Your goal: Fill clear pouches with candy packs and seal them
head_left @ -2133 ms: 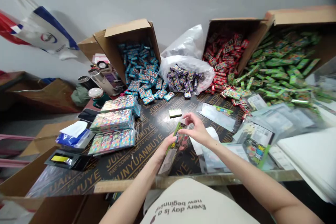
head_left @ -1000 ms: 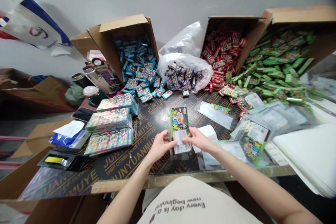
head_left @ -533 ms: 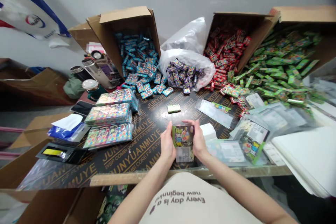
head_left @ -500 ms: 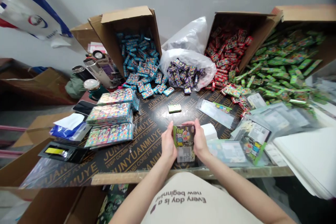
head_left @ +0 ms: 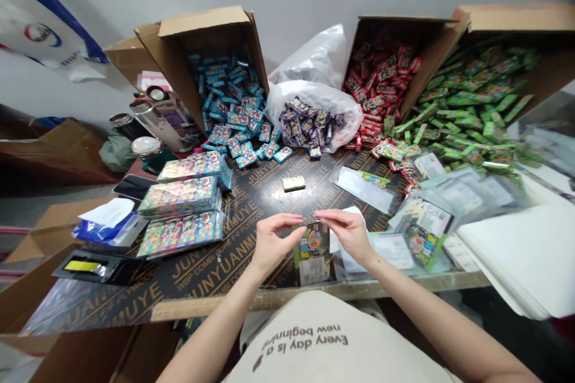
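Observation:
A flat printed plastic pouch [head_left: 314,257], black and green with a colourful picture, is at the table's front edge before me. At its upper left corner is my left hand [head_left: 277,240], thumb and fingers bent around the top edge. My right hand [head_left: 349,234] pinches the same edge from the right, fingertips close to those of the left. Whatever clear film lies between the fingertips is hard to make out. Just beyond the hands, a small green-and-white packet [head_left: 293,183] lies alone on the dark tabletop [head_left: 251,191].
Cartons hold blue packets [head_left: 229,90], red packets [head_left: 381,84] and green packets [head_left: 480,96]. Between them, a plastic bag [head_left: 309,66] holds purple packets [head_left: 309,122]. Filled packs [head_left: 179,197] are stacked at left; flat pouches [head_left: 426,233] and white sheets [head_left: 516,251] lie at right.
Both hands have shifted from the pouch's sides to its top edge, fingertips turned inward. The pouch sits slightly lower in view, and the whole scene has shifted a little left.

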Tool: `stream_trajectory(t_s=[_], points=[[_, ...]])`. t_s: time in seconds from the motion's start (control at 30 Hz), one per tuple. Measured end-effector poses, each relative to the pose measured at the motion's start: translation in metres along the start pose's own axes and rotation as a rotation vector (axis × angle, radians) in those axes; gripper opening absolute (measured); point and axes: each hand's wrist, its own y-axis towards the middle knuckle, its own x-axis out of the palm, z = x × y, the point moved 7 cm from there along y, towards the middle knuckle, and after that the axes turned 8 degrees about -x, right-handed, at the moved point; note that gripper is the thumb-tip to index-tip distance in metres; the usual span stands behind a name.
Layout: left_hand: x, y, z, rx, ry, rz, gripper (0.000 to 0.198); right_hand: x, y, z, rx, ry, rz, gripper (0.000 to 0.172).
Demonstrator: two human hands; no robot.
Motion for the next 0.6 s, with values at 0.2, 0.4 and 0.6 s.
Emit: stream_trajectory(t_s=[0.2,0.4,0.6], points=[[-0.005,0.007,-0.005,-0.124,0.001,-0.002,0.016,0.004,0.001,-0.002,0.086,-0.016,-0.039,0.02],[-0.001,0.005,0.012,-0.067,0.019,-0.045,0.003,0.007,0.006,-0.006,0.123,0.008,-0.09,0.019],[0.0,-0.012,0.016,0.03,0.101,-0.06,0.011,0.001,-0.018,-0.008,-0.055,-0.105,-0.174,0.026]])
